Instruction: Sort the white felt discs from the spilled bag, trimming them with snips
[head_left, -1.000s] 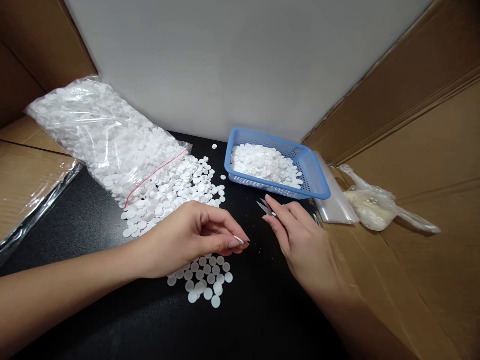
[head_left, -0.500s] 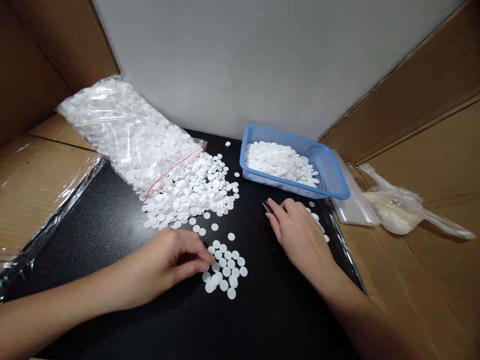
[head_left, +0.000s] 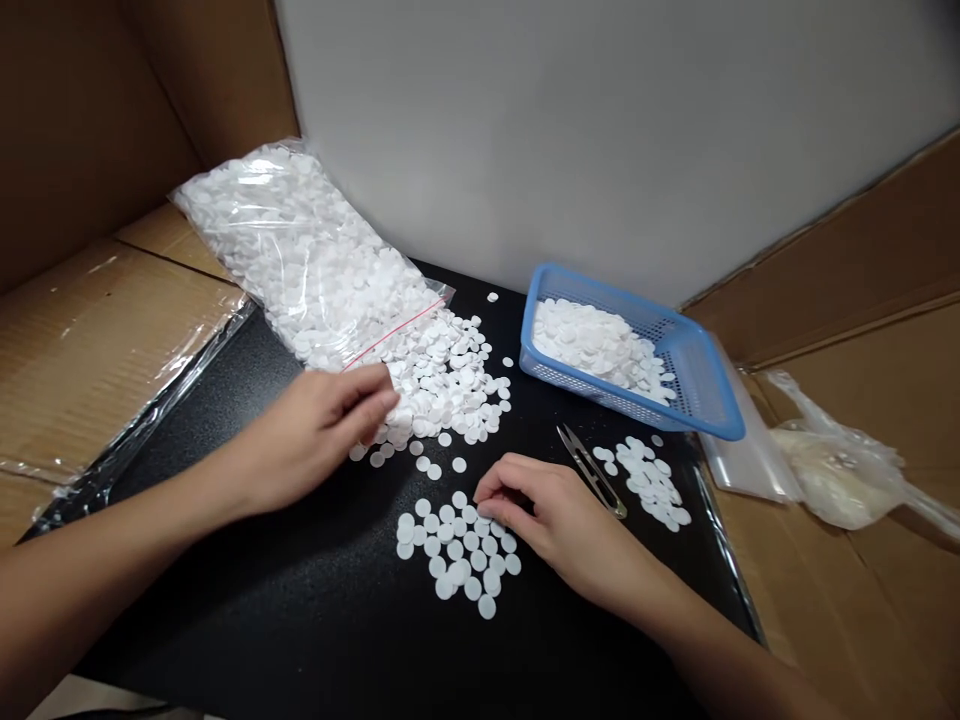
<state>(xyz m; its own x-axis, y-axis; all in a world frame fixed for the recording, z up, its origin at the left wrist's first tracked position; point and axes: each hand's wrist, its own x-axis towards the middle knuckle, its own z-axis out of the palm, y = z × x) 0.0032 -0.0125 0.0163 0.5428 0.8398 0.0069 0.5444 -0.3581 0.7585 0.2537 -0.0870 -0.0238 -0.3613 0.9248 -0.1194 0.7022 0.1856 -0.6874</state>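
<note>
My left hand (head_left: 334,425) is at the near edge of a heap of small round white discs (head_left: 442,375), its thumb and forefinger drawn together; whatever they may hold blends in with the heap. At the right side of a smaller, spread-out group of discs (head_left: 455,551), my right hand (head_left: 551,510) has thumb and fingertips closed low over the discs, hiding what is between them. Thread snips (head_left: 592,470) lie on the black tabletop just beyond my right hand. To their right is another cluster of discs (head_left: 652,482).
A clear zip bag (head_left: 300,240) full of discs leans at the back left, its red-striped mouth towards the heap. The blue basket (head_left: 705,385) at the back right holds more discs. Flat plastic bags (head_left: 750,470) and a knotted bag (head_left: 825,470) lie beyond it. Cardboard (head_left: 97,350) borders the table.
The snips have left my right hand and lie on the table. My right hand has moved to the small disc group; my left hand has gone from there back to the heap. The view has shifted.
</note>
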